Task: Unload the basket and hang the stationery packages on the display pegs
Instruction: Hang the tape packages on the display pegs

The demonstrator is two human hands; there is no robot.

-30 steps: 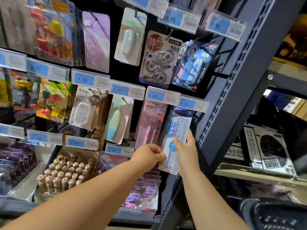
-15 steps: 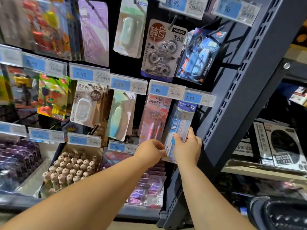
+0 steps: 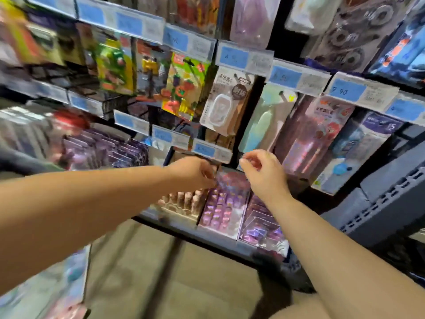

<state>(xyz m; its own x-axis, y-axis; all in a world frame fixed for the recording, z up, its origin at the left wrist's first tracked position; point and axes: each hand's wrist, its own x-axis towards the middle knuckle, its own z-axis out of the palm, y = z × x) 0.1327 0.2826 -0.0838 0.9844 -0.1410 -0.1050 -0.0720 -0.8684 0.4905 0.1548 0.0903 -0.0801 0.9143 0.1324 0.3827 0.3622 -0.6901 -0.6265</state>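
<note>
The blue-and-white correction tape package hangs from a peg on the lower right of the display wall, with neither hand on it. My right hand is to its left, in front of the shelf, with fingers loosely curled and nothing in them. My left hand is level with it. Its curled fingertips reach the edge of a pink clear package hanging under a price tag; motion blur hides whether they pinch it. The basket is out of view.
Rows of hanging packages with blue price tags fill the wall. Below the hands, a bottom shelf holds trays of purple packs and small pink erasers. A grey slotted upright stands at right. Blurred packages sit at lower left.
My right hand has let go of the blue correction tape package, which now hangs on its peg. Both hands have dropped left and down, and the view has swung left and downward.
</note>
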